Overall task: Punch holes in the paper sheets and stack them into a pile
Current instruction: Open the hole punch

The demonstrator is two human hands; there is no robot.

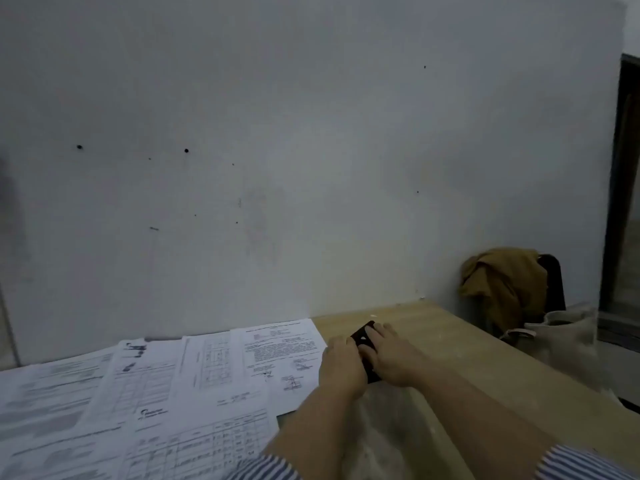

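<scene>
A black hole punch [363, 336] sits on the wooden table [467, 358], just right of the printed paper sheets. My left hand [341, 367] is curled around its left side. My right hand [389, 355] lies on top of it with fingers stretched forward, pressing down. Most of the punch is hidden under both hands. Several printed paper sheets [166, 386] lie spread and overlapping across the left half of the table; the rightmost sheet [280, 351] reaches up to my left hand.
A grey wall [277, 168] rises directly behind the table. At the far right, a chair [554, 282] draped with a mustard cloth [502, 278] and a light canvas bag [564, 334] stand beyond the table's right edge.
</scene>
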